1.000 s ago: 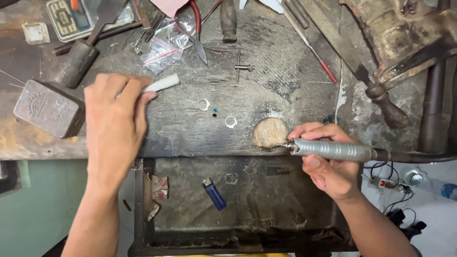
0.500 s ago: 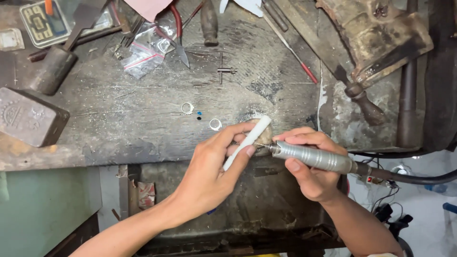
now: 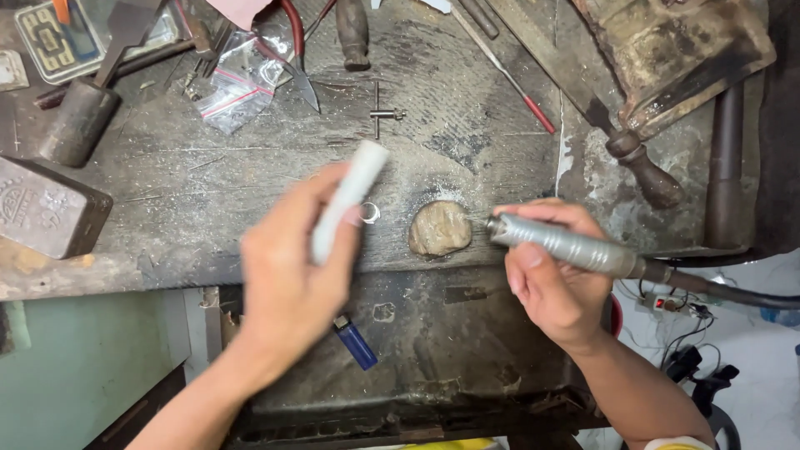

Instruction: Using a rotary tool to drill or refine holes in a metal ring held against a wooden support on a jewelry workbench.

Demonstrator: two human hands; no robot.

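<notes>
My left hand (image 3: 292,267) holds a white stick (image 3: 348,198) tilted up over the bench edge, blurred by motion. A grey ribbed rotary handpiece (image 3: 567,244) lies in my right hand (image 3: 554,279), its tip pointing left toward the worn wooden bench pin (image 3: 439,227). A small silver ring (image 3: 372,212) lies on the dark bench (image 3: 250,167) just beside the stick and left of the pin. The handpiece's black cable (image 3: 733,293) runs off to the right.
A dark metal block (image 3: 46,208) and a hammer (image 3: 83,112) sit at the left. Plastic bags (image 3: 237,79), red-handled pliers (image 3: 293,58), a small key (image 3: 380,112) and files lie at the back. A blue lighter (image 3: 357,342) rests in the tray below.
My left hand picked up the white stick from the bench, brought it to the handpiece tip, and has now drawn it back to the left. My right hand stays by the bench pin.
</notes>
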